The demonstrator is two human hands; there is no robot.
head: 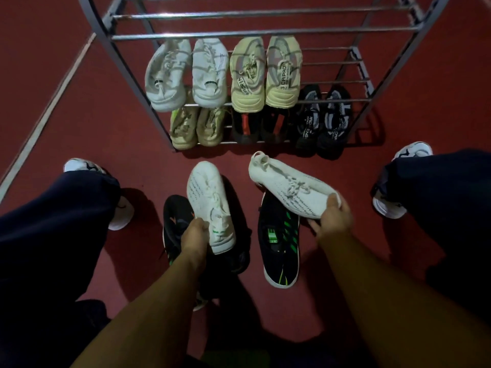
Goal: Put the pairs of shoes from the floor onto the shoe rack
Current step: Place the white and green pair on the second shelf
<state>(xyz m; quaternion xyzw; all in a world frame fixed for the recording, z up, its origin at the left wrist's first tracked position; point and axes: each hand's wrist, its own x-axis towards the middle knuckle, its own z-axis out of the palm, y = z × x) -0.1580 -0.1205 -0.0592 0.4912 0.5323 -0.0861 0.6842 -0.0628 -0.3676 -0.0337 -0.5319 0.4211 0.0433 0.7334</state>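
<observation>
Fingers of the left hand [195, 236] clamp one white knit sneaker [210, 205] and the right hand [335, 219] grips its mate [289, 185], both lifted above black sneakers [280, 241] on the red floor [127, 134] before the shoe rack [125, 65].

The red floor [127, 123] carries the metal shoe rack [265, 33] and two black sneakers, one [279, 243] green-striped, the other [174, 221] partly hidden.

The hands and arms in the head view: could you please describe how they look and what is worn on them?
Both forearms are bare, with no sleeves in view. The left hand and right hand wear no gloves, and no watch, ring or bracelet shows. The fingers are partly hidden.
</observation>
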